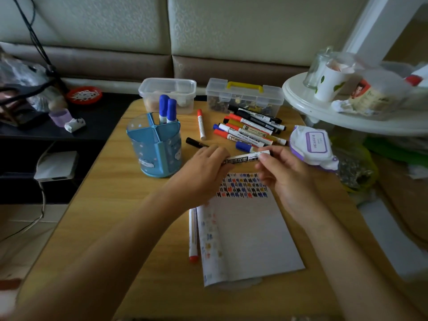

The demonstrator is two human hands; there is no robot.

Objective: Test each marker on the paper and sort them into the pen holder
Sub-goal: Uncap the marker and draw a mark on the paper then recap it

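We see a matt wood-grain bench point(92, 218), smooth white paper point(250, 237), a translucent blue plastic pen holder point(154, 144), glossy plastic markers point(250, 132) and two clear plastic boxes point(168, 93) at the far edge.

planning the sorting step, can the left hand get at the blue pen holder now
Probably yes: the pen holder stands just beside the left hand, nothing between them, though it and the right hand grip the white marker.
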